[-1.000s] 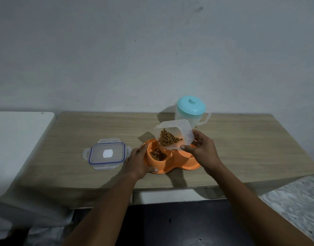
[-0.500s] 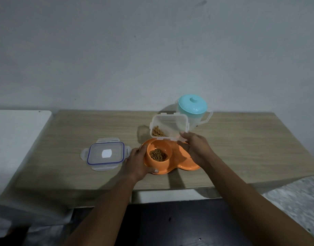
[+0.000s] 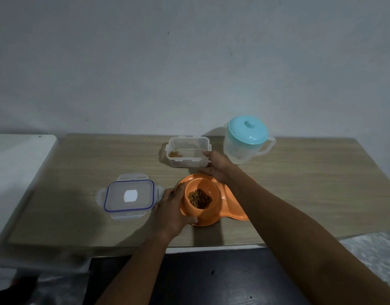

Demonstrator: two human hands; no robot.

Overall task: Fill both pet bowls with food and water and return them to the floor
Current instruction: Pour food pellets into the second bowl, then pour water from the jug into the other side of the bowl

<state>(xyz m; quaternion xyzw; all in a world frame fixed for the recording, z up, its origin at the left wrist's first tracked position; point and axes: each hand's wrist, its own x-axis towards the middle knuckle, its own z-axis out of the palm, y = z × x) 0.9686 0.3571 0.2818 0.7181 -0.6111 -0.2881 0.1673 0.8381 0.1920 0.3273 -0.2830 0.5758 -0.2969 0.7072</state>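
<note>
Kibble in left bowl, tub set upright on table

Left hand (image 3: 172,208) curled round left rim of orange double bowl (image 3: 230,206), thumb over the edge, fingers clamped beneath, forearm running up from lower centre. Right hand (image 3: 218,166) reaching across right half of the bowl, arm stretched long from lower right, fingers closed on near right corner of clear tub (image 3: 188,154). Tub upright on wooden table (image 3: 310,183), just behind the bowl, a little kibble left in its left corner. Brown kibble (image 3: 199,198) heaped in the left cup; right cup hidden under the arm. Lid (image 3: 129,195) flat on table, just left of left hand. Jug (image 3: 244,139) with teal top standing right of tub
</note>
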